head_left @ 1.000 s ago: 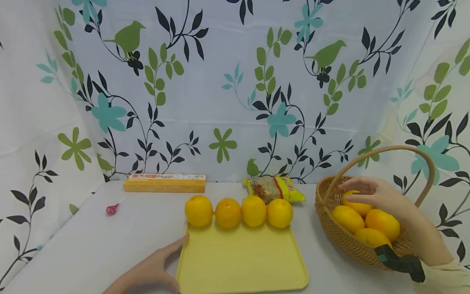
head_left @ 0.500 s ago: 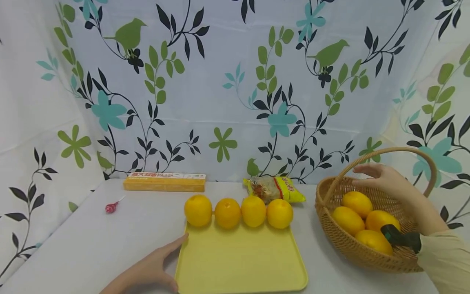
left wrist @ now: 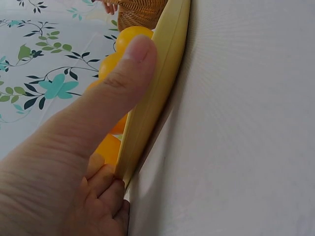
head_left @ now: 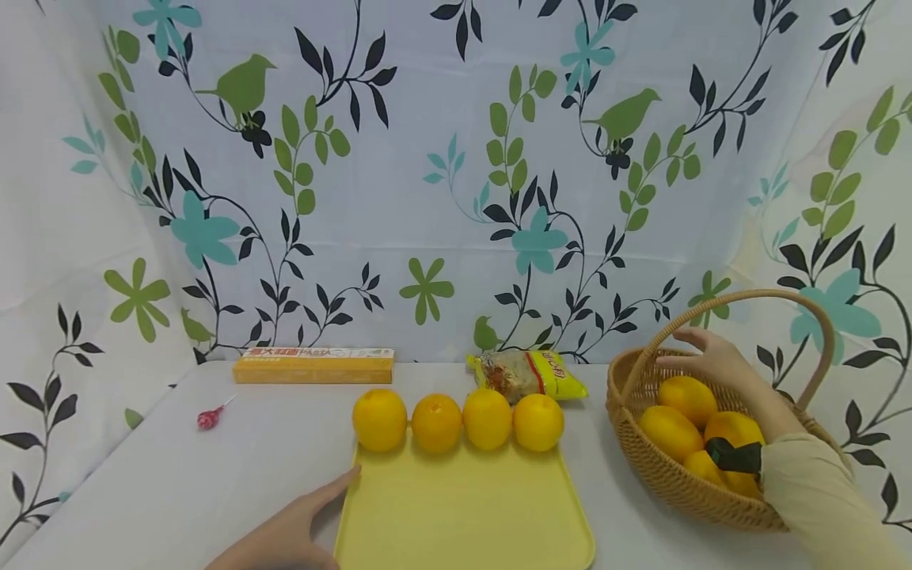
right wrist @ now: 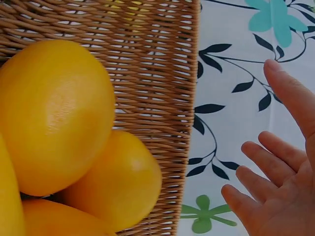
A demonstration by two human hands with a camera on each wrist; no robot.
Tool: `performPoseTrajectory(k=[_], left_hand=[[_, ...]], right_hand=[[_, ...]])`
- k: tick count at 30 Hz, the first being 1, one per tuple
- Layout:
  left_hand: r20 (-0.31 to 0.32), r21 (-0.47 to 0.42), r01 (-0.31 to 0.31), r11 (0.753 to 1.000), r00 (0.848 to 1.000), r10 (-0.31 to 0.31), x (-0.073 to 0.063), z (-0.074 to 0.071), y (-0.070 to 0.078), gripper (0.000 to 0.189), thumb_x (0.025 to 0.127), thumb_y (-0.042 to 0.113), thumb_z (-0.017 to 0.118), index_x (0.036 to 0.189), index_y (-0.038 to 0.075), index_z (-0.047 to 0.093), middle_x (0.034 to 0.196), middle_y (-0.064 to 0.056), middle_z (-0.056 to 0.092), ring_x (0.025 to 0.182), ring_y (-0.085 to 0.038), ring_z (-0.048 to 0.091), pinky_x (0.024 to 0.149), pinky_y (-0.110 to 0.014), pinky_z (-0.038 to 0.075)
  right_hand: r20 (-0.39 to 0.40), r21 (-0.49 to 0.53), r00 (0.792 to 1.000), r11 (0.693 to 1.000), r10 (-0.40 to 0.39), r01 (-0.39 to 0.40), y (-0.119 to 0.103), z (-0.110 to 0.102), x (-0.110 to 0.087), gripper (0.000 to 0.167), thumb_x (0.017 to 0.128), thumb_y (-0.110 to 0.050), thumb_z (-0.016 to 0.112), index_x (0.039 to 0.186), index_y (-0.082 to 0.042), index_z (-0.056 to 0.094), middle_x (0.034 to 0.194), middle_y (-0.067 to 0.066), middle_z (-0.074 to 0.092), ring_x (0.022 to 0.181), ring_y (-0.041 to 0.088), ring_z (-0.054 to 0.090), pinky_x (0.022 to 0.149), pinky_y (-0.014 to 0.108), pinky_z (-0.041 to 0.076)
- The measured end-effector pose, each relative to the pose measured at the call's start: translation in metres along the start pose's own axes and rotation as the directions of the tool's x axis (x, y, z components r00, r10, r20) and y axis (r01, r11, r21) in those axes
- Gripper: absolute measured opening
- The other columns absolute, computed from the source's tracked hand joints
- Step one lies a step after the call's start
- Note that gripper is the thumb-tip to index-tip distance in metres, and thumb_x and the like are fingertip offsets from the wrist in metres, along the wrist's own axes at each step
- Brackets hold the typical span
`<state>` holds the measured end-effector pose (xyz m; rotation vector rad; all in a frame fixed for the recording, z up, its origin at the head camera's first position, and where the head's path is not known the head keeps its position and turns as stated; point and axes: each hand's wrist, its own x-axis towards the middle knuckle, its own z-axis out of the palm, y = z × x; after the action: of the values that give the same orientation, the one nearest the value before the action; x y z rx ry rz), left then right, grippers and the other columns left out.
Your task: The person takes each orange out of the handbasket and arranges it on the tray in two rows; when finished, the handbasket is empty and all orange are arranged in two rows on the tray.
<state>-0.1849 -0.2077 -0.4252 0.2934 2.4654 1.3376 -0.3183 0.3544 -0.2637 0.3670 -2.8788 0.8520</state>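
Right wrist view: I see the bare right hand (right wrist: 288,191) with its fingers apart, thumb spread away from them. From the head camera I find it under the arched handle (head_left: 748,294) of the brown woven wicker basket (head_left: 659,467), above the smooth yellow-orange round fruits (head_left: 687,400) inside and apart from them. The bare left hand (head_left: 285,526) is at the left edge of the flat, pale-yellow rectangular tray (head_left: 463,507), thumb and fingers spread along its rim and touching it.

The handle stands over my right hand's way in and out, and the black wrist strap (head_left: 734,457) hides part of the lower basket fruit from me. A row of yellow-orange round fruits (head_left: 436,423) lines the tray's far edge. Behind it lies a clear-and-yellow plastic packet (head_left: 527,375); further left are a long, orange-yellow carton (head_left: 313,367) and a red lollipop with a white stick (head_left: 208,419). All this stands on a white table (head_left: 164,483) before a leaf-and-bird patterned cloth (head_left: 385,182).

I count one basket, one tray, one packet, one carton, one lollipop, four fruits in the row and at least four in the basket.
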Motion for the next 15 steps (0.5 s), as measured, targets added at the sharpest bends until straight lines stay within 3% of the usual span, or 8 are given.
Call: performPoseTrajectory(k=[9,15], left_hand=[[-0.008,0.041,-0.023,0.999,1.000,0.023,-0.002,-0.003,0.004,0.113,0.053,0.040,0.083,0.144,0.019,0.019,0.144,-0.013,0.024,0.126,-0.041,0.020,0.094,-0.066,0.011],[-0.012,0.077,-0.030,0.997,0.999,0.031,-0.001,-0.003,0.003,0.116,0.049,0.044,0.083,0.144,0.020,0.021,0.144,-0.012,0.025,0.126,-0.039,0.022,0.095,-0.066,0.011]], right_hand=[[0.010,-0.058,1.000,0.998,-0.020,0.021,0.017,0.001,0.001,0.079,0.081,-0.039,0.064,0.127,0.016,0.030,0.128,0.037,0.032,0.115,0.052,0.027,0.089,0.064,0.027],[0.071,-0.116,0.997,0.993,0.043,-0.034,0.034,0.002,-0.005,0.083,0.079,-0.041,0.064,0.125,0.019,0.029,0.123,0.041,0.033,0.109,0.054,0.031,0.085,0.065,0.032]])
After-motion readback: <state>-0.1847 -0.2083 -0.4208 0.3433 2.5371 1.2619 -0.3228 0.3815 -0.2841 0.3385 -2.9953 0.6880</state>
